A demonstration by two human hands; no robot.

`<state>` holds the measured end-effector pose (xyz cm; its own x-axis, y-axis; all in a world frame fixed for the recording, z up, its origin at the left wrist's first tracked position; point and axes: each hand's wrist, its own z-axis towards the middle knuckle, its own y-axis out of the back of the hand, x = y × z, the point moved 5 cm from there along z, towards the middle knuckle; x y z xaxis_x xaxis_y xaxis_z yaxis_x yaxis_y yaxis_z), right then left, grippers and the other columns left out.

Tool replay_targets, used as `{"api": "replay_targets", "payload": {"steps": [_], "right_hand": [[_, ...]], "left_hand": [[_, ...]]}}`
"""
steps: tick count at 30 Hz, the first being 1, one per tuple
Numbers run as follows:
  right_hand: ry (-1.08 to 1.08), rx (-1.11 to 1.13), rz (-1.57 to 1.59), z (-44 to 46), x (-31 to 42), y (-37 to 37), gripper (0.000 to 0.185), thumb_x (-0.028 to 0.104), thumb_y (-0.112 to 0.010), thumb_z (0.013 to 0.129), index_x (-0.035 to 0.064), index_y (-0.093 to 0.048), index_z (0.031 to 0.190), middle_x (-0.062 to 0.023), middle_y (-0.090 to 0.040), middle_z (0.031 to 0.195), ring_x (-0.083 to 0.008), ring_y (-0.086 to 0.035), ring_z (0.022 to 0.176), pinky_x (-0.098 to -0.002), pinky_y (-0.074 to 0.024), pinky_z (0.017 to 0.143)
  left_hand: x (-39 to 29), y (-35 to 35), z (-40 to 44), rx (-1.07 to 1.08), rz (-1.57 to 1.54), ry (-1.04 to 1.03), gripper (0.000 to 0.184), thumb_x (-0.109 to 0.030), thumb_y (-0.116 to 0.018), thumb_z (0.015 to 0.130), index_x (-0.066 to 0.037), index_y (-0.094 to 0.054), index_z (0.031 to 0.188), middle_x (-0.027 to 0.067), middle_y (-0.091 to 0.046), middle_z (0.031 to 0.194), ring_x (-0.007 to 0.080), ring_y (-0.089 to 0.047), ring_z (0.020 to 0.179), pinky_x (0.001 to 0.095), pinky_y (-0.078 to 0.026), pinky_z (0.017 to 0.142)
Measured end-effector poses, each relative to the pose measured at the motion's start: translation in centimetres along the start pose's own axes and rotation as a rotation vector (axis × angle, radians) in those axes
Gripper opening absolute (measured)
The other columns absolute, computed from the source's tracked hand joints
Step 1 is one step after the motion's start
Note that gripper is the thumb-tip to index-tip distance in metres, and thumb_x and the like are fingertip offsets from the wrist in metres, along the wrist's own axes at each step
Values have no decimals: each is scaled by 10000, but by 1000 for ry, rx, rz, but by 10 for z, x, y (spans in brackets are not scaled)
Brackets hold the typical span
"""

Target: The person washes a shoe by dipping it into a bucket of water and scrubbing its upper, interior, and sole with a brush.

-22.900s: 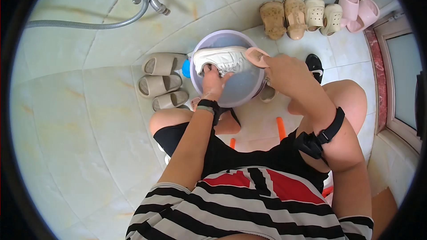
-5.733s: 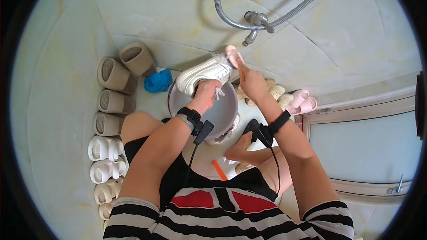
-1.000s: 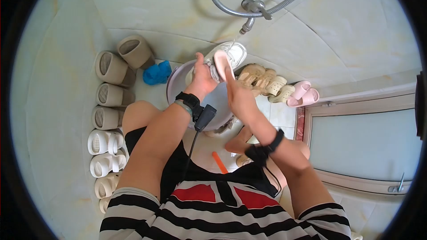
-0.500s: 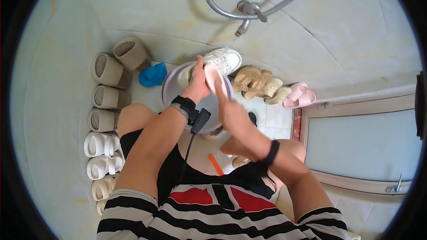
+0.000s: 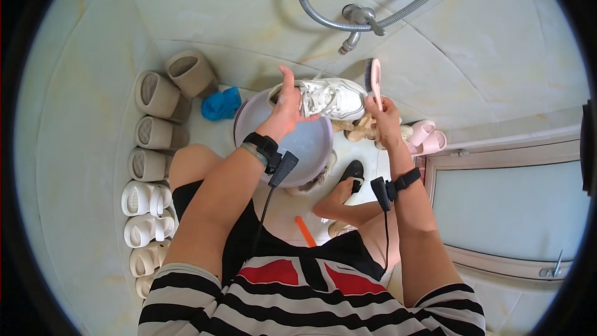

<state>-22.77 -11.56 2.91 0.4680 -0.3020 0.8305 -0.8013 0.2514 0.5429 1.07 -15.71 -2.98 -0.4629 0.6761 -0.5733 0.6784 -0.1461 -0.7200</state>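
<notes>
My left hand (image 5: pixel 288 109) grips a white lace-up sneaker (image 5: pixel 333 98) near its heel, thumb pointing up. The sneaker is held over the far rim of a pale lavender bucket (image 5: pixel 249 126), its toe to the right. Cloudy water (image 5: pixel 303 143) shows inside the bucket. In my right hand (image 5: pixel 387 118) is a pink-handled brush (image 5: pixel 375 81) with dark bristles, closed round the handle. The brush stands upright just right of the sneaker's toe, its bristles facing left. Whether the right fingers touch the toe, I cannot tell.
A tap (image 5: pixel 353 40) with a metal hose (image 5: pixel 336 23) juts from the wall ahead. Slippers (image 5: pixel 163 94) line the left wall, near a blue cloth-like bundle (image 5: pixel 221 104). Tan clogs (image 5: pixel 360 129) and pink slides (image 5: pixel 429 138) sit at the right, near a door (image 5: pixel 504 199). An orange stick (image 5: pixel 305 231) lies below.
My right hand has moved the brush from over the sneaker to the right, beyond its toe. The sneaker has shifted right and turned more level.
</notes>
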Motion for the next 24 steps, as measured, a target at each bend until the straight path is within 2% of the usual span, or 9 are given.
{"api": "replay_targets", "payload": {"steps": [2, 4, 5, 7, 8, 13, 16, 18, 24], "right_hand": [[-11, 27, 151, 2, -13, -10, 424, 313, -705, 853, -16, -539, 1060, -44, -587, 751, -99, -541, 588, -267, -445, 463], [-115, 84, 391, 2, -22, -24, 413, 219, -712, 854, -2, -476, 1111, -81, -600, 898, -133, -590, 634, -283, -498, 451], [-113, 92, 388, -2, -22, -27, 413, 219, -712, 854, -2, -476, 1111, -81, -600, 898, -133, -590, 634, -283, -498, 451], [-204, 249, 453, -15, -23, -39, 456, 213, -687, 871, 24, -411, 1181, -116, -588, 1047, -199, -646, 789, -368, -579, 556], [-240, 304, 503, -19, -38, -44, 482, 222, -679, 875, 63, -379, 1218, -123, -573, 1135, -249, -643, 935, -449, -595, 649], [-290, 365, 654, -56, -24, -61, 475, 231, -663, 884, 105, -369, 1236, -104, -578, 1149, -263, -642, 948, -478, -586, 669], [-315, 212, 643, -51, -31, -53, 504, 209, -642, 887, 105, -383, 1308, -117, -578, 1203, -293, -626, 1021, -543, -555, 747], [-312, 199, 654, -41, -35, -45, 508, 219, -643, 884, 102, -392, 1310, -118, -578, 1207, -301, -629, 1015, -549, -552, 745], [-302, 232, 722, -38, -32, -28, 481, 213, -652, 874, 61, -404, 1257, -124, -587, 1160, -274, -639, 977, -506, -569, 723]], "left_hand": [[0, -5, 0, -9, 27, -8, 1119, -910, -108, 721, -34, -460, 1322, 84, -601, 1215, 199, -565, 1097, 466, -431, 923], [-2, -6, 0, -98, 127, -23, 929, -812, -348, 804, -21, -524, 1259, 69, -639, 1144, 182, -618, 968, 420, -485, 837], [-1, -4, 3, -104, 122, -27, 929, -812, -348, 804, -21, -524, 1259, 69, -639, 1144, 182, -618, 968, 420, -485, 837], [-7, -6, 11, 2, 729, -229, 637, -595, -607, 823, -34, -630, 1124, 41, -679, 1038, 184, -656, 834, 365, -516, 736], [-13, -5, 17, -50, 758, -409, 488, -459, -740, 717, 14, -691, 827, 127, -698, 823, 264, -674, 759, 362, -506, 701], [-26, -15, 14, -147, 1145, -418, 501, -433, -736, 719, 24, -670, 913, 220, -672, 893, 358, -649, 844, 400, -499, 745], [-28, -20, 4, -236, 1159, -582, 469, -343, -746, 747, 18, -641, 1027, 176, -675, 962, 262, -660, 873, 361, -493, 768], [-33, -19, 4, -250, 974, -703, 539, -362, -721, 755, 41, -588, 1088, 260, -623, 1059, 369, -606, 1001, 400, -475, 861], [-73, 37, -3, -729, 494, -799, 528, -270, -740, 752, 30, -573, 1154, 194, -644, 1076, 312, -617, 1005, 375, -466, 896]]}}
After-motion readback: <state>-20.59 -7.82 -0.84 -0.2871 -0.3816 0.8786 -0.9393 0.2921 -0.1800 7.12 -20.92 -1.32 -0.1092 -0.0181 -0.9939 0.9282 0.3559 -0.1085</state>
